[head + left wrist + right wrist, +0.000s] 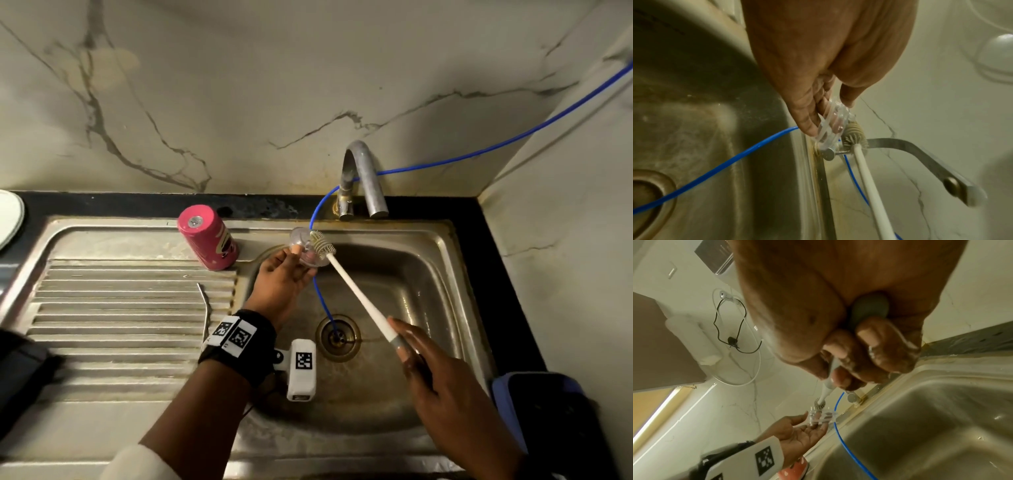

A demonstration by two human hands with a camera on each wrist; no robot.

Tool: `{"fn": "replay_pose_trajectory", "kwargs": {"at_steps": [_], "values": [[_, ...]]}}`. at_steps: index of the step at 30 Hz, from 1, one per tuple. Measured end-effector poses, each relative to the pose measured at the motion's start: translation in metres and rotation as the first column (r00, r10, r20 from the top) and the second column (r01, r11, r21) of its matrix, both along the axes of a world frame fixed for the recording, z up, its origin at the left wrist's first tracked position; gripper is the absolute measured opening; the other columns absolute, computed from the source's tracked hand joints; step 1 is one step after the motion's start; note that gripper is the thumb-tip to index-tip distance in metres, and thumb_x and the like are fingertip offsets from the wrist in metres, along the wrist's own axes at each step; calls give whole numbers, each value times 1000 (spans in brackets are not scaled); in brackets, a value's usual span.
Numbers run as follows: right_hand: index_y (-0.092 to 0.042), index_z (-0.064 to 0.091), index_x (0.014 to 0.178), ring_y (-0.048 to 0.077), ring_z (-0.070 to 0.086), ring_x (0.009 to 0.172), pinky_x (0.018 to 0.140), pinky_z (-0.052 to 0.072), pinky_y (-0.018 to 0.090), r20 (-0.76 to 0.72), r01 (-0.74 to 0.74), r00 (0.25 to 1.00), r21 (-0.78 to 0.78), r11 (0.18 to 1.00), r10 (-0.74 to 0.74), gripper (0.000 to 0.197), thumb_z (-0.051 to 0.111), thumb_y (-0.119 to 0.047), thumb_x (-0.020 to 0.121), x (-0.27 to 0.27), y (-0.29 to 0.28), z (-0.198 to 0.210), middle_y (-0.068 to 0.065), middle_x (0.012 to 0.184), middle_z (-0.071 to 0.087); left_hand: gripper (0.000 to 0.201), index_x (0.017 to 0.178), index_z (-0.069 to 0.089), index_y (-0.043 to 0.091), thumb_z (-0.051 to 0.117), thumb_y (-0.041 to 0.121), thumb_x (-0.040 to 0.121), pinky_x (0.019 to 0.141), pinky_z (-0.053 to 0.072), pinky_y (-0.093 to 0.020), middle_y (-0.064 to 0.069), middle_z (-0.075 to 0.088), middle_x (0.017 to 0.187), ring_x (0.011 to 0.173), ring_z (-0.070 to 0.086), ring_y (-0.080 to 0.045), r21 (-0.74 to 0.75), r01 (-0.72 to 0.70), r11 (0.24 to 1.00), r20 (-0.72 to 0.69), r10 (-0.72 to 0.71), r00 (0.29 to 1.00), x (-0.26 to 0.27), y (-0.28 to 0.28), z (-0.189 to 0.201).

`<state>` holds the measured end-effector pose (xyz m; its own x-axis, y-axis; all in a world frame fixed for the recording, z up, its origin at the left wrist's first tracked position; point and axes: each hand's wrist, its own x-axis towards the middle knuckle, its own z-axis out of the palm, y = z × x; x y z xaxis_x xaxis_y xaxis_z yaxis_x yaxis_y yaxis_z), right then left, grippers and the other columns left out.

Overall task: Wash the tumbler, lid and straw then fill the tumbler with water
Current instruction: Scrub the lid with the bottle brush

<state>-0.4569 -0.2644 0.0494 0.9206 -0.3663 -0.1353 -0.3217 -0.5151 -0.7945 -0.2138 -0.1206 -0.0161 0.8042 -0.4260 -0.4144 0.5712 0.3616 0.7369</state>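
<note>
My left hand (291, 263) pinches a clear plastic lid (303, 250) between thumb and fingers, above the back left corner of the sink basin (418, 274). My right hand (407, 346) grips the grey end of a long white bottle brush (359, 298). Its bristle head (322, 243) presses against the lid's face. In the left wrist view the lid (830, 125) stands on edge with the brush head (854, 134) beside it. A pink tumbler (207, 238) stands upside down on the drainboard. A bent metal straw (205, 308) lies on the drainboard ribs.
A steel faucet (363, 178) arches over the basin's back edge; no water runs from it. A blue hose (479, 154) comes from the right wall, past the tap and down into the drain (337, 337). A white plate (8, 219) sits at the far left.
</note>
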Motion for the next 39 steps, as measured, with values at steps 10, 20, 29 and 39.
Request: {"fn": "replay_pose_trajectory", "kwargs": {"at_steps": [10, 20, 29, 39], "values": [[-50, 50, 146, 3, 69, 63, 55, 48, 10, 7, 59, 998, -35, 998, -59, 47, 54, -32, 103, 12, 4, 21, -11, 75, 74, 24, 103, 72, 6, 61, 28, 105, 104, 53, -48, -25, 73, 112, 106, 69, -30, 210, 77, 975, 336, -146, 931, -3, -1, 1], [-65, 34, 148, -3, 65, 60, 56, 48, 10, -42, 40, 998, -140, 989, -46, 63, 60, -29, 103, 11, 17, 27, -29, 68, 66, 33, 95, 68, -6, 57, 22, 107, 97, 54, -51, -27, 70, 97, 97, 65, -46, 335, 53, 941, 493, -223, 841, -11, -10, -1], [-55, 27, 155, -12, 60, 69, 56, 39, 12, -162, -33, 987, -127, 991, 12, 60, 52, -35, 105, 10, 32, 34, -51, 72, 52, 29, 105, 71, -6, 56, 20, 107, 94, 57, -37, -18, 74, 100, 95, 69, -27, 217, -42, 975, 358, -40, 933, -3, -5, -1], [-57, 28, 154, 0, 57, 53, 51, 36, 15, -126, -27, 992, -114, 993, 13, 57, 50, -36, 106, 22, 28, 23, -21, 55, 54, 24, 114, 72, 4, 54, 18, 106, 94, 58, -37, -14, 74, 106, 100, 70, -24, 131, -32, 991, 269, -5, 963, -6, -5, -2]]}}
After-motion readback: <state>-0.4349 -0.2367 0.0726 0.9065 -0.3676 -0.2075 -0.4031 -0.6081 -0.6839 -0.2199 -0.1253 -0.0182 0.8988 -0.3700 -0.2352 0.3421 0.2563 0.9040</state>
